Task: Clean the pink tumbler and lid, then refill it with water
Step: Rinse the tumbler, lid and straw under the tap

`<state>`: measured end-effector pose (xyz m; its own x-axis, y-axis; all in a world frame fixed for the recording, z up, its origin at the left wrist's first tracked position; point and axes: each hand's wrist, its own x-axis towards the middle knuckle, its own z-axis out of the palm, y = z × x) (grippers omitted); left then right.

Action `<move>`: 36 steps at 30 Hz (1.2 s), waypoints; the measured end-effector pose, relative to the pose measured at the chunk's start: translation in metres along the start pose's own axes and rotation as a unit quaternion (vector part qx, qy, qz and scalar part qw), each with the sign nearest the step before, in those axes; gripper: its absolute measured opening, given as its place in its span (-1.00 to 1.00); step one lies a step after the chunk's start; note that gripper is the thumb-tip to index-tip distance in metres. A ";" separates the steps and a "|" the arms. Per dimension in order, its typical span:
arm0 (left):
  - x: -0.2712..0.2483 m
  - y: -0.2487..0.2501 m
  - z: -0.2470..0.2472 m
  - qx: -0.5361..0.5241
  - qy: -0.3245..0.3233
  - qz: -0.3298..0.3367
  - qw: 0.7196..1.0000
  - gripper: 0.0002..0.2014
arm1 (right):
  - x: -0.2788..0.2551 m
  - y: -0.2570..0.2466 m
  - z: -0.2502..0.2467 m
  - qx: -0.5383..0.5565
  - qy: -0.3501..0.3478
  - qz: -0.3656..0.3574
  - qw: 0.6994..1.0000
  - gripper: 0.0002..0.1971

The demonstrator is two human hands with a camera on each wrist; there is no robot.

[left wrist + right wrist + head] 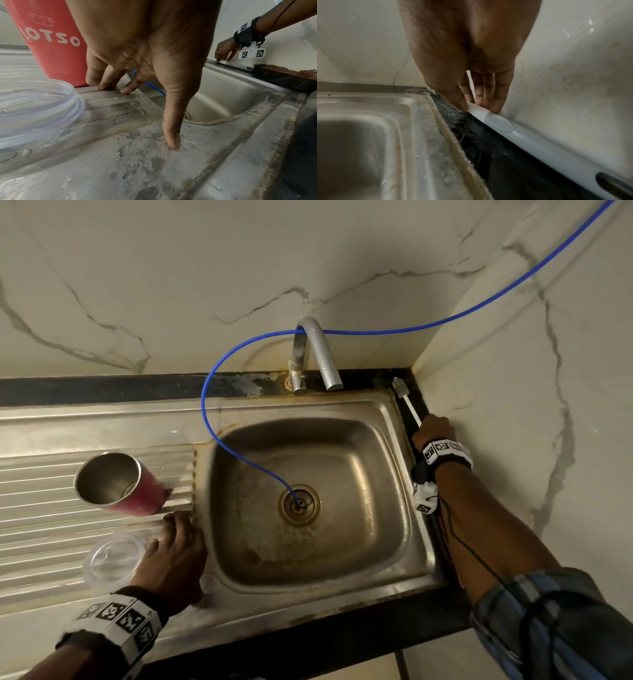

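The pink tumbler (pixel 116 484) (pixel 51 40) stands upright and empty on the ribbed steel drainboard (pixel 41 508), without its lid. Its clear lid (pixel 114 559) (pixel 34 108) lies flat just in front of it. My left hand (pixel 171 556) (pixel 140 115) rests beside the lid with its fingertips and thumb pressed on the drainboard, holding nothing. My right hand (pixel 432 429) (pixel 474 108) pinches the white handle of a bottle brush (pixel 406 398) (pixel 498 123). The brush lies on the black counter strip along the right wall, bristles toward the back corner.
The steel sink basin (pixel 376 474) lies between my hands. A blue hose (pixel 219 433) loops past the faucet (pixel 318 354) down into the drain (pixel 299 504). Marble walls close off the back and right. A dark tray (pixel 283 78) sits on the right counter.
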<state>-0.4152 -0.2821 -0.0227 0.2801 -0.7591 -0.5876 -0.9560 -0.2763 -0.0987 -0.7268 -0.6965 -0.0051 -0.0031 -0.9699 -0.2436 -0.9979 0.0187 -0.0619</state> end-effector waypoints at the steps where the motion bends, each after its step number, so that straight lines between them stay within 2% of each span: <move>1: 0.000 0.000 0.000 0.000 0.001 0.000 1.000 0.17 | 0.000 -0.001 -0.001 0.001 0.000 0.007 1.000 -0.73; 4: -0.002 0.001 -0.004 -0.010 -0.010 -0.001 1.000 0.18 | -0.010 -0.010 -0.011 -0.006 0.007 0.021 1.000 -0.63; 7: -0.001 0.001 -0.007 -0.025 -0.022 0.007 0.999 0.18 | -0.037 -0.028 -0.024 0.003 0.048 0.004 0.999 -0.59; 9: -0.001 0.000 -0.007 -0.031 -0.021 0.012 0.999 0.16 | -0.069 -0.048 -0.023 0.025 0.090 -0.062 0.994 -0.59; 11: -0.003 -0.001 -0.007 -0.032 -0.020 0.018 0.999 0.16 | -0.113 -0.075 -0.008 0.071 0.114 -0.170 0.976 -0.63; 14: -0.005 -0.007 -0.004 -0.036 -0.022 0.032 0.999 0.21 | -0.195 -0.124 0.032 0.163 0.038 -0.312 0.935 -0.64; 17: -0.013 -0.026 -0.001 -0.104 -0.004 0.051 0.993 0.15 | -0.264 -0.175 0.071 0.223 -0.058 -0.380 0.896 -0.55; 20: -0.031 -0.053 0.002 -0.221 0.079 0.096 0.967 -0.16 | -0.307 -0.220 0.094 0.290 -0.147 -0.385 0.864 -0.31; 22: -0.047 -0.073 0.006 -0.274 0.144 0.111 0.944 -0.36 | -0.321 -0.246 0.101 0.350 -0.195 -0.362 0.842 -0.09; 25: -0.069 -0.106 0.020 -0.345 0.224 0.088 0.907 -0.54 | -0.328 -0.281 0.109 0.407 -0.209 -0.345 0.820 0.20; 28: -0.084 -0.131 0.028 -0.385 0.268 0.033 0.882 -0.67 | -0.325 -0.309 0.117 0.408 -0.216 -0.344 0.818 0.34; 30: -0.093 -0.138 0.028 -0.414 0.285 0.004 0.864 -0.76 | -0.321 -0.319 0.121 0.408 -0.214 -0.339 0.820 0.28; 32: -0.099 -0.140 0.027 -0.446 0.301 0.004 0.843 -0.87 | -0.321 -0.321 0.118 0.436 -0.201 -0.332 0.812 0.10; 36: -0.097 -0.140 0.021 -0.476 0.316 0.023 0.820 -0.80 | -0.322 -0.291 0.102 0.550 -0.196 -0.283 0.761 -0.19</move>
<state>-0.3106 -0.1575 0.0313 0.5231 -0.8522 -0.0095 -0.5488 -0.3453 0.7613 -0.4290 -0.3643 -0.0077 0.6408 -0.7561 -0.1333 -0.1734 0.0266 -0.9845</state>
